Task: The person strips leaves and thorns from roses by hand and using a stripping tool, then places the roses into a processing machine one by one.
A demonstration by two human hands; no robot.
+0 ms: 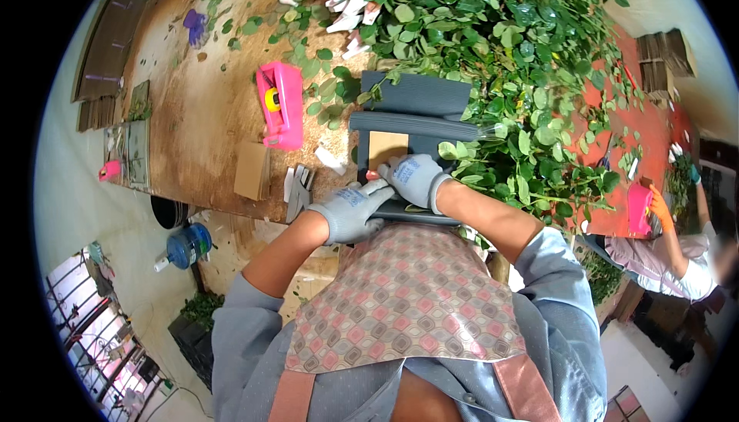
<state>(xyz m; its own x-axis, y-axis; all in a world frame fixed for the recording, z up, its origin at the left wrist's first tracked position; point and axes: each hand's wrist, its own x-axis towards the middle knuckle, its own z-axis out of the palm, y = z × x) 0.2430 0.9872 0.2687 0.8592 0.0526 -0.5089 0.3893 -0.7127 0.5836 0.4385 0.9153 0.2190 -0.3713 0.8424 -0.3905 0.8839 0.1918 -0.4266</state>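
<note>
Both my hands wear grey gloves with blue print and meet over a dark grey ribbed stand (415, 96) at the table's near edge. My right hand (411, 175) is curled, its fingertips at a small pinkish-red flower head (373, 175). From the left, my left hand (357, 205) reaches in with fingers extended just below the flower and beside the right fingers; its grip is partly hidden. Behind the fingers a tan cardboard piece (388, 148) lies on the stand. A grey stapler (300, 191) rests left of my left hand.
Leafy cut stems (491, 24) heap behind and right, with white-wrapped ends (346, 12). Leftward are a pink tape dispenser (286, 104), stacked cardboard pieces (252, 170) and a purple glove (196, 28). At far right, a co-worker's orange-gloved hand (660, 207) is by another pink dispenser (638, 208).
</note>
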